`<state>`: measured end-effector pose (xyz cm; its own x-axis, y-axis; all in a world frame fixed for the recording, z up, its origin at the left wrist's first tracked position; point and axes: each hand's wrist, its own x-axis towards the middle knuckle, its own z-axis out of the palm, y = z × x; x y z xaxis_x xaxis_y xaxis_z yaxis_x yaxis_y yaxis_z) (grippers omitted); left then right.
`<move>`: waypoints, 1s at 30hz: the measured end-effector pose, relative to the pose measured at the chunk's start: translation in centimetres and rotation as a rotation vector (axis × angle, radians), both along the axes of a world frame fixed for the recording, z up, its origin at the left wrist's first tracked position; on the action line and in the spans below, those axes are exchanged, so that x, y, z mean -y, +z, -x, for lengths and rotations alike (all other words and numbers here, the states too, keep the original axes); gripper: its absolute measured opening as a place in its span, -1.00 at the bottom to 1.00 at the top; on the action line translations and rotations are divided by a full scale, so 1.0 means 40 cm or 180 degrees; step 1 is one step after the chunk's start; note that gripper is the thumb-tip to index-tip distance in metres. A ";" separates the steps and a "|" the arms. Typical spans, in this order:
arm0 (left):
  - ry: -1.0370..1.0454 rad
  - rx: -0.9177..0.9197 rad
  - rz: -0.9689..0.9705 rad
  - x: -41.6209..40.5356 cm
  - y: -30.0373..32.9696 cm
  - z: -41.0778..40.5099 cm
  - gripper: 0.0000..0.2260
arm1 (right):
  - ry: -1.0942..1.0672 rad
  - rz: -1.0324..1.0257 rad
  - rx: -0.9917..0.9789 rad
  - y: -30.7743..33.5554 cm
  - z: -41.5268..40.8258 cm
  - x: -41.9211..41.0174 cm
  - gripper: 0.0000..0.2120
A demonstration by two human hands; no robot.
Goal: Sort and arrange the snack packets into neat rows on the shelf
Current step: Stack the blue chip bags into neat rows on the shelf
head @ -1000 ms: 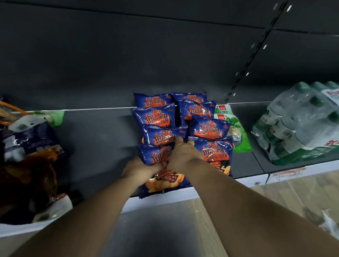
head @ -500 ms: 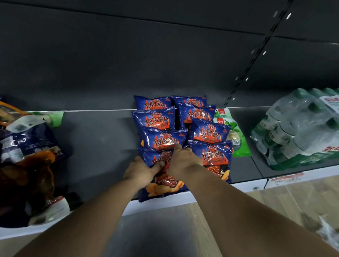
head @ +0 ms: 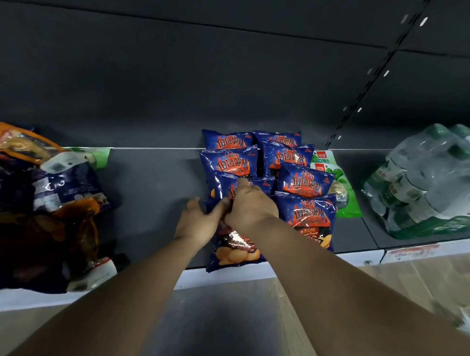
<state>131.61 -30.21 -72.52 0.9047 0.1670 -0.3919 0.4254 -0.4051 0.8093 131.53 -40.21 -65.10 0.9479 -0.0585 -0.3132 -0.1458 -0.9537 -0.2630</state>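
Several blue chip packets with orange flame print lie overlapping in two columns on the dark shelf [head: 154, 197]. The front left packet [head: 235, 251] hangs slightly over the shelf's white front edge. My left hand [head: 198, 222] holds that packet's upper left corner, with the thumb laid across its top. Next to it, my right hand [head: 250, 206] grips the packet's top edge, and one finger reaches onto the packet behind [head: 224, 185]. The right column's front packet [head: 308, 215] lies untouched beside my right wrist.
A green snack pouch [head: 339, 189] lies right of the blue columns. Farther right sits a shrink-wrapped pack of water bottles [head: 430, 185]. A pile of dark and orange bags [head: 41, 207] fills the shelf's left end. Bare shelf lies between that pile and the blue packets.
Both hands have slid a little farther back along the front left packet. My right hand's finger now reaches over the packet behind it.
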 end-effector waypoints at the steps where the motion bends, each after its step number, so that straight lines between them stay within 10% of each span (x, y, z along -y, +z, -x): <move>1: 0.0036 0.0021 -0.0089 -0.011 0.006 0.001 -0.37 | 0.0026 -0.0060 0.0041 0.003 0.000 -0.013 -0.59; 25: 0.0469 -0.0512 -0.2265 -0.355 0.107 0.133 -0.63 | 0.0500 -0.1467 -0.0612 -0.101 0.032 -0.358 -0.62; 30: -0.0302 -0.0266 -0.2912 -0.403 0.099 0.142 -0.66 | 0.0533 -0.1499 -0.0757 -0.142 0.026 -0.408 -0.66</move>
<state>125.93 -14.09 -68.58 0.9051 0.3704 -0.2086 0.4003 -0.9078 0.1250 130.49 -23.90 -70.76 0.8321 0.2851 -0.4757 -0.1095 -0.7563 -0.6450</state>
